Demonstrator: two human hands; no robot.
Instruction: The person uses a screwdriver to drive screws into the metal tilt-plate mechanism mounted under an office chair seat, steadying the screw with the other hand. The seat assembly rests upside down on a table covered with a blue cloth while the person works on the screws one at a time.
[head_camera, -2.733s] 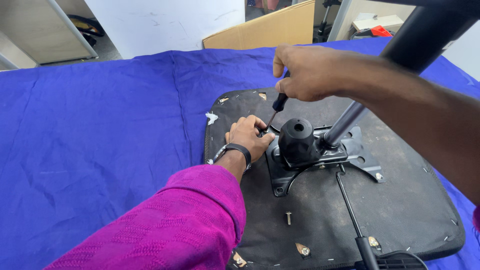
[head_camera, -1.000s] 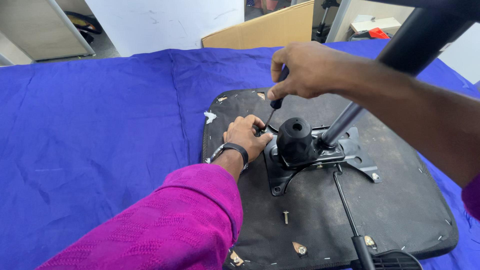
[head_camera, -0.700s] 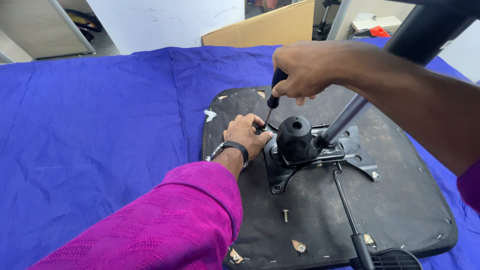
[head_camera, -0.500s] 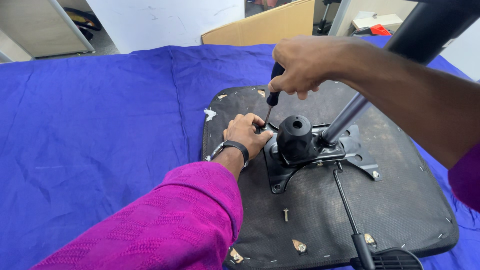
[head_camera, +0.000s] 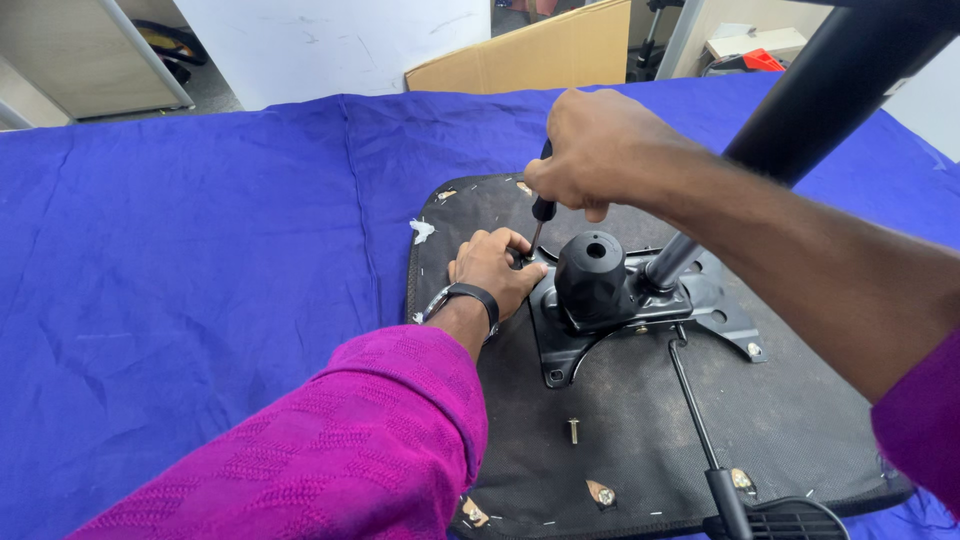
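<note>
Centrally, I am working on the underside of an office chair seat (head_camera: 800, 420), a black fabric-covered panel that is lying flat on a counter draped with a blue cloth (head_camera: 200, 260). My right hand (head_camera: 595, 150) is closing in a full fist around the black handle of a screwdriver (head_camera: 541, 212), holding it nearly upright; its thin shaft is running down to the front left corner of the black metal tilt mechanism (head_camera: 640, 310), though the tip itself is hidden behind my other hand. My left hand (head_camera: 492, 272) is resting on the seat just beside that corner, fingers curled loosely with the fingertips pressing against the plate's edge at the foot of the shaft; whether they are pinching anything small I cannot tell. A dark wristband (head_camera: 470, 297) is sitting on that wrist, above a magenta sleeve (head_camera: 350, 450).

A round black hub (head_camera: 592, 275) is standing up from the middle of the mechanism, and a black tube (head_camera: 800, 110) is angling away from it toward the upper right. A thin control rod (head_camera: 695, 410) is running from the plate toward the near edge of the seat. One loose screw (head_camera: 574, 430) is lying on the fabric, near the plate's closest corner. A cardboard sheet (head_camera: 530, 50) is leaning beyond the far edge of the cloth.
</note>
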